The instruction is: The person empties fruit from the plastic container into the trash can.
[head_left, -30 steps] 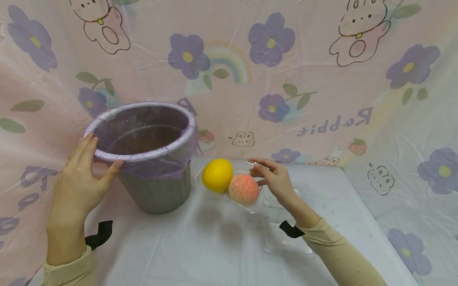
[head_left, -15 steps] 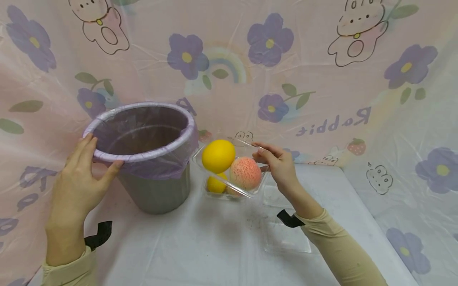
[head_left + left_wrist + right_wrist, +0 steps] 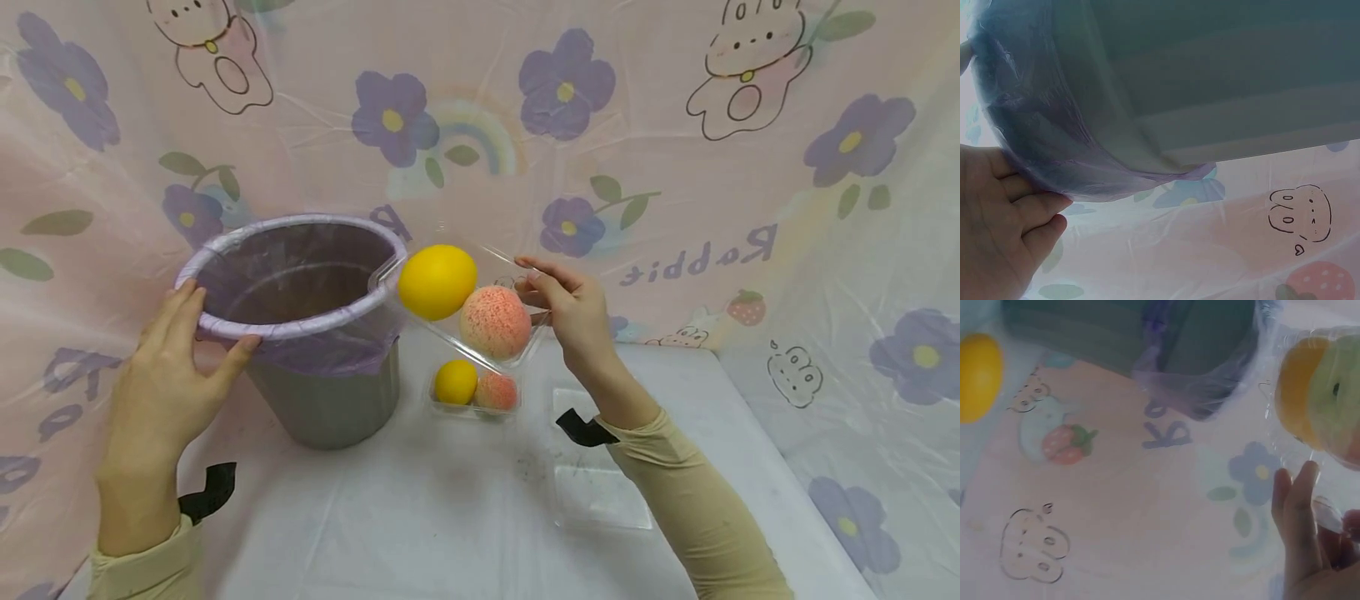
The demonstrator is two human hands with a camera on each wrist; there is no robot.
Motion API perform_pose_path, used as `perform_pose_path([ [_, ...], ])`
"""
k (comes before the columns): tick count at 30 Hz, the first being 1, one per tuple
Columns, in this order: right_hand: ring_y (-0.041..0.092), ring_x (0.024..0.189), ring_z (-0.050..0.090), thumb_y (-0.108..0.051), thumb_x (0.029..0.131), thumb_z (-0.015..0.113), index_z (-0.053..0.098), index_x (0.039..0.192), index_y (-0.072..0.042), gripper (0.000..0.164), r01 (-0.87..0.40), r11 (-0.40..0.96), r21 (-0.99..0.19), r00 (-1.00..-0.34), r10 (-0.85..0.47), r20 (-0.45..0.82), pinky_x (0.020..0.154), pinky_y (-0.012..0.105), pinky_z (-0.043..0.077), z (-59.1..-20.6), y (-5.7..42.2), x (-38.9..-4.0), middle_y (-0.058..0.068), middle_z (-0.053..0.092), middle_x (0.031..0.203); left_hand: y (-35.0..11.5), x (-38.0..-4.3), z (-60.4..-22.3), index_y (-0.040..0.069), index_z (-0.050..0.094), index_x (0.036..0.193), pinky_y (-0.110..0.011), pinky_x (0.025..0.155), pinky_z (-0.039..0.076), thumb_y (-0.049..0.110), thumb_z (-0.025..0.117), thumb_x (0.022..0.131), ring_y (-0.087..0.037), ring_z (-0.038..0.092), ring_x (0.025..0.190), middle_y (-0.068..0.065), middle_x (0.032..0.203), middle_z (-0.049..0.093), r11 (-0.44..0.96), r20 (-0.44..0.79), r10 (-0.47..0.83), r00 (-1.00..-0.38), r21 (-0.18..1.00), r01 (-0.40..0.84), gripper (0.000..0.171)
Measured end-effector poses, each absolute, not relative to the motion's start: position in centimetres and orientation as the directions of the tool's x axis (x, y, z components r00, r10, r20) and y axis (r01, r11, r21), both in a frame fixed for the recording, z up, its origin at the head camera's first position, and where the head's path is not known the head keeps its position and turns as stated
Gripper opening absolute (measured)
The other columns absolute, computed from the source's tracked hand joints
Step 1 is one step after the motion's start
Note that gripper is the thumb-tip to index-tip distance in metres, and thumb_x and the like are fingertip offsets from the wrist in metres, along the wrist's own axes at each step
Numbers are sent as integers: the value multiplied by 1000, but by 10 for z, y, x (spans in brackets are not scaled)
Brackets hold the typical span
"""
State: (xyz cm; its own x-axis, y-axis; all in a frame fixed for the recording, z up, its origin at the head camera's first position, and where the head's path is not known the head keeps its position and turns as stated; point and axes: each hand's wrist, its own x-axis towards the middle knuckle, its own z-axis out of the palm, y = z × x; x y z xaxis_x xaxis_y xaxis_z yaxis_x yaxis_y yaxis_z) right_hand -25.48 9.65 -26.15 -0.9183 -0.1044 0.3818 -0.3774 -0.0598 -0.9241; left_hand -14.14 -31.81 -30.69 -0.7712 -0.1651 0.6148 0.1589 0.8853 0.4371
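Raised toward eleven o'clock, your clear tray point(image 3: 459, 345) points its long axis at ten; right hand point(image 3: 577, 312) pinches it, left hand point(image 3: 168, 358) rests loose-fingered on the bin point(image 3: 330, 408).

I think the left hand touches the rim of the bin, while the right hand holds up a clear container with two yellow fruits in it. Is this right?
Not quite: the fruits are not both yellow. The head view shows the left hand touching the rim of the bin, while the right hand holds up a clear container with one yellow fruit and one pinkish fruit.
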Motion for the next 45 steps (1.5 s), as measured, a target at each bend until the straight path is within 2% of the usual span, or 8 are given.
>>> perform_pose_path([
  [10,13,75,75,-9,103,59,71,128,4,30,-388,-153,-909,-910,-97,404,62,27,62,-240,67,-261,2,70,83,-319,-141,-306,3,35,161,-71,119,21,52,66,99,-42,25,155,-15,169,28,888,613,-148,-776,428,169,85],
  [21,12,72,74,-9,103,60,74,125,0,27,-395,-179,-901,-901,-116,418,53,20,56,-224,25,-274,3,68,82,-317,-143,-307,4,37,160,-72,118,23,51,67,98,-45,29,153,-14,169,31,885,633,-151,-759,429,182,84],
  [31,18,75,75,-9,104,61,76,124,-5,25,-463,-154,-873,-869,-112,481,61,27,60,-214,-16,-279,10,70,91,-318,-143,-307,3,37,160,-70,120,22,51,66,99,-44,29,153,-13,169,31,889,632,-147,-761,422,178,83],
  [34,20,76,76,-7,103,61,76,123,-4,25,-508,-140,-850,-847,-98,523,53,20,51,-212,-28,-282,8,70,90,-318,-143,-308,2,38,160,-69,120,22,51,66,99,-45,29,153,-14,168,32,890,641,-146,-754,418,183,83],
  [38,21,75,76,-5,103,60,76,122,-2,25,-561,-112,-820,-818,-78,570,46,17,38,-213,-45,-286,10,70,89,-318,-144,-309,2,38,159,-69,120,22,51,66,98,-45,30,152,-15,168,32,889,649,-146,-747,417,188,83],
  [45,21,75,76,-5,103,58,76,123,-4,26,-552,-60,-832,-830,-63,555,55,21,54,-215,-70,-296,18,73,96,-318,-145,-310,2,38,159,-68,121,21,51,67,98,-48,30,151,-16,167,33,887,651,-145,-746,419,193,83],
])
